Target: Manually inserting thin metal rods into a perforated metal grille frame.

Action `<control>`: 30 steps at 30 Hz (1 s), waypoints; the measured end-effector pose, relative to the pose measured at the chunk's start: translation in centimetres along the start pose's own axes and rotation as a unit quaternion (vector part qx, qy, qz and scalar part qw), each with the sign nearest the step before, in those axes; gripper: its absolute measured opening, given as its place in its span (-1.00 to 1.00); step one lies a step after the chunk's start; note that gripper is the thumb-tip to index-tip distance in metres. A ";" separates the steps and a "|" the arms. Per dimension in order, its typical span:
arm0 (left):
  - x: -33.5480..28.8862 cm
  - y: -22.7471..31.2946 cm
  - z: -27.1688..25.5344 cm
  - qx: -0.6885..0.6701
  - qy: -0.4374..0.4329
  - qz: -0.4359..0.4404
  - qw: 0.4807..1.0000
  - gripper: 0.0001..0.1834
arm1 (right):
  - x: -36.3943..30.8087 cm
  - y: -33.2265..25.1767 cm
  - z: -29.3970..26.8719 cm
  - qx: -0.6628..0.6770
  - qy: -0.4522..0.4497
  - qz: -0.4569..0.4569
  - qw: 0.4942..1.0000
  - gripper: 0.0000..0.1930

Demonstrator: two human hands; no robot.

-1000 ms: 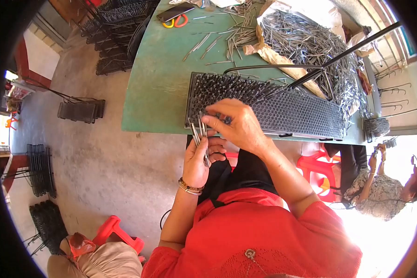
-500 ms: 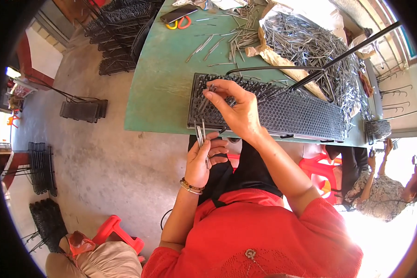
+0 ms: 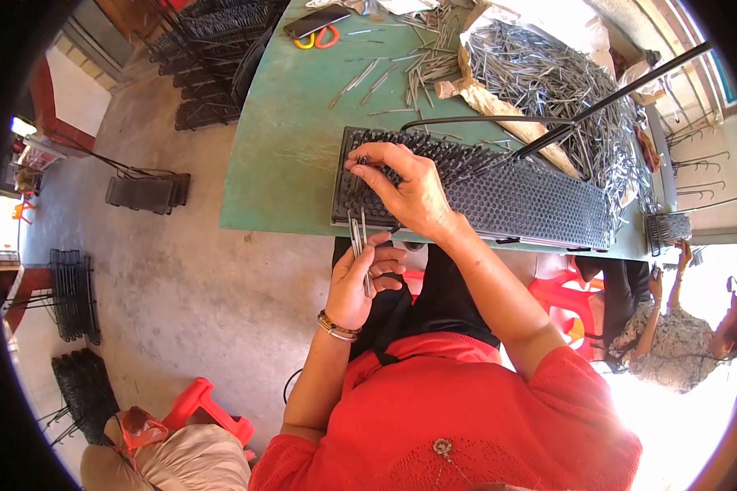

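A long black rack [image 3: 532, 200] with a honeycomb of small holes lies along the near edge of the green table [image 3: 278, 164]. Dark rod ends [image 3: 446, 155] stick up from its left part. Over the left end, my right hand [image 3: 413, 188] pinches with thumb and forefinger what looks like the end of a thin metal rod; its lower part is hidden. Just in front of the table edge, my left hand [image 3: 356, 274] is closed around a few slim metal rods [image 3: 358, 233], which point up toward the rack. Its outer fingers are loosely curled.
A large heap of metal rods [image 3: 540, 74] lies on torn brown paper [image 3: 499, 106]. Loose rods [image 3: 356, 82], scissors [image 3: 326, 37] and a phone [image 3: 315, 22] are farther back. A black bar [image 3: 622, 90] slants above the rack. Another person [image 3: 680, 335] sits at right.
My right hand has shifted slightly left and nearer the rack's left edge; the slanting rod seen under its fingers no longer shows. My left hand stays almost still with its rods.
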State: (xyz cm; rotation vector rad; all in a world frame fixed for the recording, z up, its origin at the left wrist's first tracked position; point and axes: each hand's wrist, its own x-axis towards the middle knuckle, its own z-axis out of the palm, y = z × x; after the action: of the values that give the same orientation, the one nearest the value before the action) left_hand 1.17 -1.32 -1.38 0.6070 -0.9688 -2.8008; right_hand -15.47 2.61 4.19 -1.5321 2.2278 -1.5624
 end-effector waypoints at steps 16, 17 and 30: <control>-0.1 0.2 -0.1 0.029 0.013 -0.025 0.999 -0.60 | -0.7 0.7 1.3 0.067 0.028 0.024 0.997 -0.80; -0.2 0.2 -0.1 0.029 0.014 -0.025 0.999 -0.60 | -0.8 0.6 1.3 0.018 0.030 0.002 0.999 -0.83; 0.1 0.1 -0.9 -0.125 -0.030 -0.041 0.991 -0.57 | -0.5 0.4 1.3 -0.161 -0.034 -0.190 0.968 -0.67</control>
State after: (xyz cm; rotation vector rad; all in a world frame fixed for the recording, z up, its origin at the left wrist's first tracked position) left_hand 1.45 -1.92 -2.03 0.5435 -0.5973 -2.9621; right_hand -14.90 2.05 3.02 -2.1752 2.3427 -1.2249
